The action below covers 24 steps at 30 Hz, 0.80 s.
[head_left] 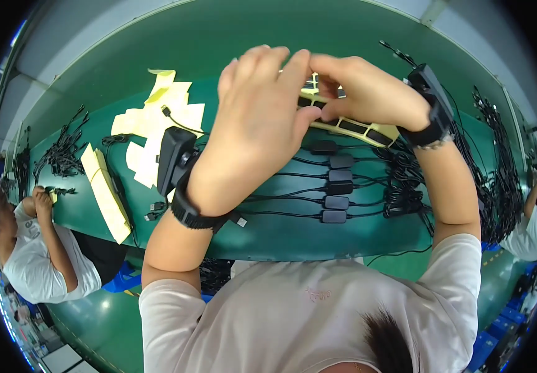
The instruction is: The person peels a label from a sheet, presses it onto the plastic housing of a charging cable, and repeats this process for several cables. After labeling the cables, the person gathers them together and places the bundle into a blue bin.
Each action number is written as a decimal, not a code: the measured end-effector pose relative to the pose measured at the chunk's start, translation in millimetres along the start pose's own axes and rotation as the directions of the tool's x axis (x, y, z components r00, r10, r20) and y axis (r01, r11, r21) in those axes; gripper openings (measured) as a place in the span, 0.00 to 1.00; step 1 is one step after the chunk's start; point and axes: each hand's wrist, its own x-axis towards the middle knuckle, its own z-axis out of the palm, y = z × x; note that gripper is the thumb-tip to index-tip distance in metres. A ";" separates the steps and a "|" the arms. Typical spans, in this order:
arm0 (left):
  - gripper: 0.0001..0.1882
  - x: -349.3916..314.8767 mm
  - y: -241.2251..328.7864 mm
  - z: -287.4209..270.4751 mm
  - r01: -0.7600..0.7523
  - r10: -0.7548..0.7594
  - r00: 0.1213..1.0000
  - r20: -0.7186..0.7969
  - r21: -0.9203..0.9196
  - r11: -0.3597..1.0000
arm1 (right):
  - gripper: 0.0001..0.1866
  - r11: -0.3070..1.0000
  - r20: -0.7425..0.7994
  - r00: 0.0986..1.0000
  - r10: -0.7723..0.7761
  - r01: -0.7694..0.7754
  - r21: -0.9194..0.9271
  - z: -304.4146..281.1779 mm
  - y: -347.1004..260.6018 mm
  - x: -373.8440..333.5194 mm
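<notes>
My left hand (pixel 259 109) and my right hand (pixel 371 93) are raised over the far middle of the table, their fingertips and thumb tips meeting. Both have bent fingers and look closed. Whatever lies between the fingertips is hidden. Behind and just below them shows a yellow label sheet (pixel 350 126) with rows of black rectangles, partly covered by my hands. Nearer to me, several cables with flat black boxes (pixel 336 202) lie side by side, their leads running into coiled bundles (pixel 403 193) on the right.
Yellow paper pieces (pixel 184 115) lie spread at the left, beside a folded yellow strip (pixel 105 193). Black cables (pixel 63 149) are heaped at the far left, and more cables (pixel 498 168) hang at the right edge. A person (pixel 45 248) sits at the left; another (pixel 532 227) is at the right.
</notes>
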 end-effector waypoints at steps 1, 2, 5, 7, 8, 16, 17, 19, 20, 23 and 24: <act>0.12 0.8 4.0 2.7 -0.019 0.019 1.000 0.018 0.005 1.000 | 0.18 1.000 -0.004 1.000 0.010 -0.010 0.000 -6.2 -6.7 -8.4; 0.12 4.8 7.0 3.0 -0.041 0.041 0.999 0.025 -0.015 0.999 | 0.18 0.995 -0.013 1.000 0.013 -0.012 0.102 -14.4 -6.2 -18.9; 0.16 5.4 15.1 -25.7 0.635 -0.371 0.717 0.590 -0.335 0.696 | 0.19 0.974 -0.080 0.996 0.050 -0.030 0.226 -19.0 4.0 -61.6; 0.15 -7.4 22.9 -46.1 0.728 -0.390 0.614 0.687 -0.300 0.617 | 0.18 0.962 -0.159 0.985 0.068 -0.022 0.273 -14.1 8.4 -91.3; 0.14 -16.3 26.7 -52.1 0.819 -0.413 0.489 0.768 -0.241 0.521 | 0.18 0.957 -0.155 0.984 0.085 -0.038 0.288 -3.7 3.4 -99.6; 0.12 -55.3 50.5 1.9 0.301 -0.082 0.892 0.444 -0.447 0.843 | 0.16 0.867 -0.127 0.980 0.150 -0.069 0.494 58.4 -6.8 -115.7; 0.12 -55.8 49.4 3.2 0.308 -0.089 0.889 0.449 -0.444 0.841 | 0.15 0.904 -0.202 0.967 0.156 -0.058 0.424 64.2 -6.3 -114.7; 0.12 -56.3 47.6 3.3 0.499 -0.173 0.779 0.603 -0.429 0.753 | 0.14 0.962 -0.355 0.924 0.145 -0.049 0.267 72.3 -9.0 -112.8; 0.12 -56.5 47.0 3.7 0.584 -0.197 0.711 0.674 -0.410 0.701 | 0.14 0.962 -0.356 0.923 0.148 -0.051 0.268 74.9 -12.5 -113.0; 0.10 -62.9 49.9 8.9 0.609 -0.254 0.761 0.597 -0.522 0.597 | 0.13 0.922 -0.715 0.675 -0.182 -0.137 -0.363 81.7 -25.2 -113.1; 0.09 -63.9 50.1 9.7 0.612 -0.289 0.779 0.557 -0.576 0.542 | 0.13 0.921 -0.716 0.674 -0.182 -0.138 -0.365 84.3 -27.3 -110.9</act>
